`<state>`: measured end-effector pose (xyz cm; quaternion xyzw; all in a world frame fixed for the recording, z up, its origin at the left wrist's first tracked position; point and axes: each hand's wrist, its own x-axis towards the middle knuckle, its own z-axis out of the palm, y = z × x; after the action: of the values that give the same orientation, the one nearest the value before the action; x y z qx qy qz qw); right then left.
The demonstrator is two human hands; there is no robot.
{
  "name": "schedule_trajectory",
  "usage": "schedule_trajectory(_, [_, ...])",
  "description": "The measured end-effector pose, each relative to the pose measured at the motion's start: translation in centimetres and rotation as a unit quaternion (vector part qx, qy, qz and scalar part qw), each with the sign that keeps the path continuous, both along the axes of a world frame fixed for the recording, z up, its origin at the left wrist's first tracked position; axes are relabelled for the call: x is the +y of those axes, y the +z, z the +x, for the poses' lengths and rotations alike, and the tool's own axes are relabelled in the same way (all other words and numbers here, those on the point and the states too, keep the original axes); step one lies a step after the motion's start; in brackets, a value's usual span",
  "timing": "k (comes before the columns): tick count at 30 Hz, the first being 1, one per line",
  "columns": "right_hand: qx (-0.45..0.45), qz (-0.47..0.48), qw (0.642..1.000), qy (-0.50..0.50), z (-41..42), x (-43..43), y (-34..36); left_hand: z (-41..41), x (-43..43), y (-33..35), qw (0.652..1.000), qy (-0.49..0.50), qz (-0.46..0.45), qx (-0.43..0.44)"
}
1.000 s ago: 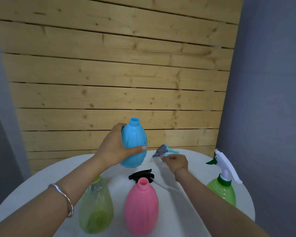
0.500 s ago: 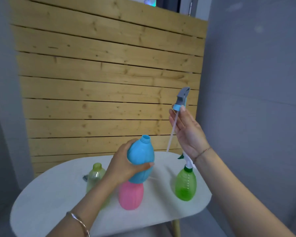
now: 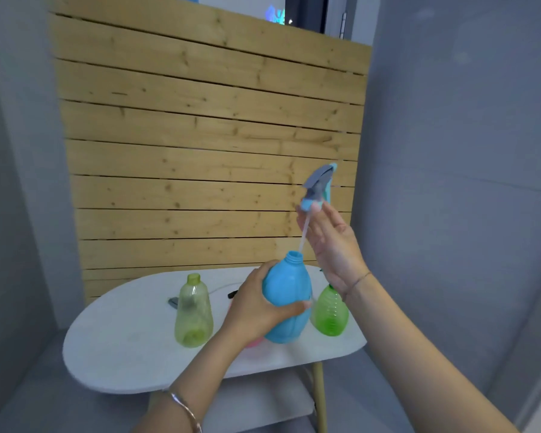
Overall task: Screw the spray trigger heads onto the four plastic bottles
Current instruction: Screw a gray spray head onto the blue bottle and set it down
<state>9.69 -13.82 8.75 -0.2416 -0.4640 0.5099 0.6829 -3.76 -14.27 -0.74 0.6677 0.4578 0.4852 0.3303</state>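
Note:
My left hand (image 3: 253,310) grips the blue bottle (image 3: 289,298) around its belly and holds it upright above the white table (image 3: 122,339). My right hand (image 3: 328,242) pinches the collar of a grey and blue trigger head (image 3: 319,185) with its fingertips, high above the bottle. The head's thin dip tube (image 3: 303,235) hangs down, its tip at the open bottle neck. A yellow-green bottle (image 3: 193,310) without a head stands on the table to the left. A bright green bottle (image 3: 329,312) stands to the right, its top hidden behind my right wrist. A pink bottle (image 3: 253,343) is mostly hidden behind my left hand.
A black trigger head (image 3: 233,293) and a grey one (image 3: 173,302) lie on the table behind the bottles. A wooden slat wall (image 3: 200,167) rises behind the table. Grey walls stand on both sides. The table's front edge and a wooden leg (image 3: 320,398) show below.
My right hand has lifted the trigger head off the table and brought its tube over the blue bottle's neck. The camera has pulled back and up.

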Motion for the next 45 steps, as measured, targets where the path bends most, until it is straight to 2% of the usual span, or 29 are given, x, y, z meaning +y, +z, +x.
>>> schedule_trajectory(3, [-0.188,-0.039,0.981,-0.014,0.3,-1.1,-4.5,-0.3,-0.5,-1.6,0.999,-0.003,-0.029,-0.016])
schedule_trajectory(5, [-0.237,-0.040,0.971,-0.008,0.5,-1.9,-7.2,-0.7,-1.1,-3.0,0.998,-0.014,-0.045,-0.030])
schedule_trajectory(12, [-0.221,-0.056,0.974,0.011,0.8,-2.9,-11.7,-0.8,-2.4,-7.6,0.987,-0.083,-0.098,-0.099])
schedule_trajectory(18, [-0.162,-0.070,0.979,-0.105,-0.2,-2.9,-12.6,0.3,-1.8,-7.9,0.991,-0.044,-0.061,-0.107])
schedule_trajectory(21, [-0.184,-0.054,0.970,-0.151,-1.1,-3.0,-13.2,0.8,-1.9,-8.3,0.991,-0.018,-0.057,-0.118])
schedule_trajectory(25, [-0.203,-0.077,0.971,-0.098,-0.4,-3.2,-13.2,-0.3,-1.4,-7.9,0.991,-0.014,-0.051,-0.123])
schedule_trajectory(30, [-0.225,-0.125,0.951,-0.172,1.5,-3.1,-12.6,-1.2,-1.6,-7.8,0.993,-0.035,-0.067,-0.092])
schedule_trajectory(35, [-0.300,-0.056,0.952,-0.033,3.7,-3.6,-11.3,-0.9,-2.4,-7.7,0.987,-0.113,-0.095,-0.056])
schedule_trajectory(42, [-0.354,-0.042,0.934,0.032,5.6,-4.0,-10.7,-1.3,-2.5,-7.2,0.970,-0.200,-0.139,-0.009])
schedule_trajectory(45, [-0.346,-0.039,0.936,0.045,5.4,-4.1,-10.7,-1.3,-2.4,-7.1,0.970,-0.202,-0.137,-0.010])
